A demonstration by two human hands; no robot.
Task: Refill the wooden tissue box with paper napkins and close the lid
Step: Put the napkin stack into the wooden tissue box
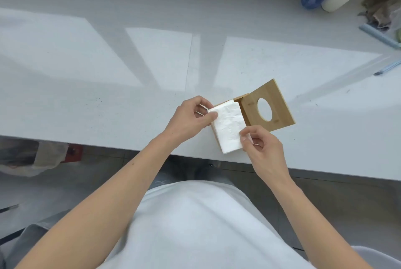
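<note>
Near the tabletop's (86,95) front edge, the right hand (263,151) pinches the napkins' (227,125) near corner, the left hand (188,119) their far corner, over the box (243,97). Its lid (269,105) stands open behind.

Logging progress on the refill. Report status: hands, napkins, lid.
Left hand and right hand both pinch the napkin stack, over the wooden box. Lid swung open, right side. Nothing in the way.
</note>
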